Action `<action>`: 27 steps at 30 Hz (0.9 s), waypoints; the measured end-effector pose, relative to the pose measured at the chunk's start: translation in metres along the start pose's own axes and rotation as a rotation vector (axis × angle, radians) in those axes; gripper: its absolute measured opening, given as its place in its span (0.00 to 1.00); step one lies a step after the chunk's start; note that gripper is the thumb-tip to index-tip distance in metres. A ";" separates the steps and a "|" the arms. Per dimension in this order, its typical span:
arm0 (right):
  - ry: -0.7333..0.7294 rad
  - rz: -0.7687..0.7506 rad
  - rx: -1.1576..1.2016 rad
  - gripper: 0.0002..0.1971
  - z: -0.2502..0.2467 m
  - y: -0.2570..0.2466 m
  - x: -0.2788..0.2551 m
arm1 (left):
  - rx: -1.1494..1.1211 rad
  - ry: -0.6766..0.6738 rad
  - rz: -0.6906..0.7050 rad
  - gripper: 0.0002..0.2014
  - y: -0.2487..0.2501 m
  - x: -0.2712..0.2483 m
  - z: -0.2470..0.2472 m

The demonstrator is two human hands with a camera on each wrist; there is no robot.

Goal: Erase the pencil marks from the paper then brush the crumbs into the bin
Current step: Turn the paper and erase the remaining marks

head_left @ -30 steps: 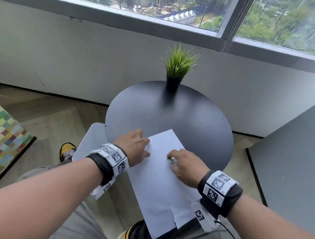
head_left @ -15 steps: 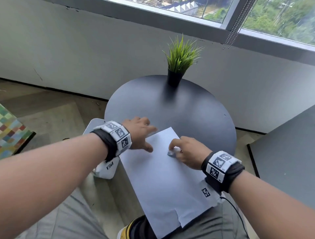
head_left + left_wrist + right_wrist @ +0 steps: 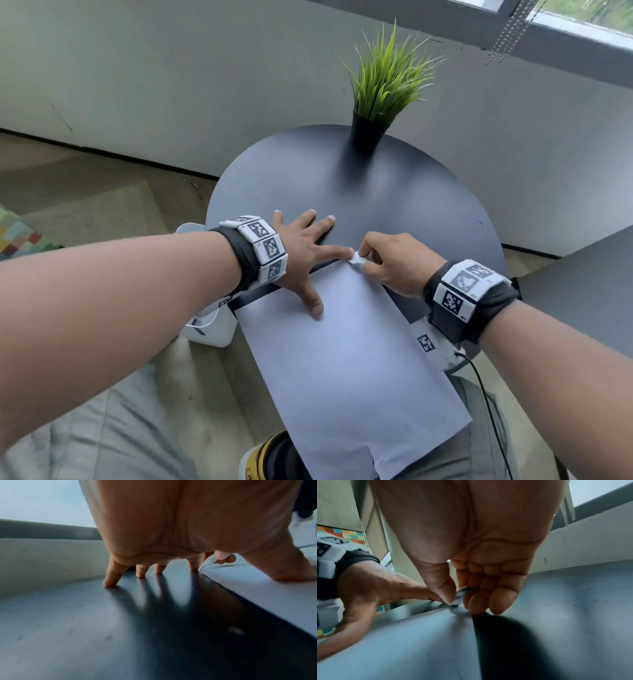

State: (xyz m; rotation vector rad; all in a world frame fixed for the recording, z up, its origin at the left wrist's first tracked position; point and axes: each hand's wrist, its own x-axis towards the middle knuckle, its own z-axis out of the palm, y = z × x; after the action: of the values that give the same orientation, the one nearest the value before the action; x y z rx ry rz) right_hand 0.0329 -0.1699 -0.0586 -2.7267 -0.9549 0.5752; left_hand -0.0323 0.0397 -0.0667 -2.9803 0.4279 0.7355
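Observation:
A white sheet of paper [image 3: 346, 359] lies on the round dark table [image 3: 394, 198] and hangs over its near edge. My left hand [image 3: 305, 250] is spread flat, thumb on the paper, fingertips [image 3: 109, 582] on the tabletop beside the sheet's far corner. My right hand [image 3: 387, 263] pinches a small white eraser [image 3: 356, 258] between thumb and fingers, its tip on the paper's far corner [image 3: 458, 605]. In the right wrist view the eraser [image 3: 461, 595] shows grey between thumb and fingers. I cannot make out pencil marks or crumbs. A white bin [image 3: 212, 329] stands on the floor left of the table, partly hidden by my left forearm.
A potted green plant [image 3: 376, 92] stands at the table's far edge, against the wall under the window. A second grey tabletop [image 3: 589, 291] lies to the right. A colourful checked mat [image 3: 17, 233] is on the floor at far left. My knees and a yellow shoe [image 3: 263, 459] are below the paper.
Both hands have moved toward the paper's far corner. The left hand spread flat with fingers onto the tabletop; the right hand carried the eraser up to that corner. The camera tilted down.

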 end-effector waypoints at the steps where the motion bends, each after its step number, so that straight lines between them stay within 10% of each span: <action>1: 0.000 0.013 -0.035 0.14 0.002 0.000 0.002 | 0.017 -0.007 0.000 0.61 0.001 0.000 0.000; 7: -0.090 -0.383 -0.224 0.13 0.023 -0.031 -0.031 | 0.080 -0.008 0.010 0.64 0.004 0.002 -0.002; 12: 0.069 -0.237 -0.239 0.13 0.010 -0.008 -0.014 | 0.087 -0.006 0.012 0.65 0.003 0.005 0.000; 16: -0.082 -0.469 -0.278 0.13 0.025 -0.030 -0.031 | 0.082 -0.043 -0.010 0.68 0.006 0.002 -0.001; 27: 0.029 -0.137 -0.234 0.10 0.012 -0.012 -0.013 | 0.061 -0.004 0.031 0.66 0.004 0.000 0.001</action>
State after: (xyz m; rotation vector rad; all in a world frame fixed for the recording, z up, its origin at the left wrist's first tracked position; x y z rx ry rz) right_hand 0.0112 -0.1683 -0.0621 -2.8292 -1.2633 0.4222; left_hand -0.0335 0.0355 -0.0675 -2.9212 0.4883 0.7180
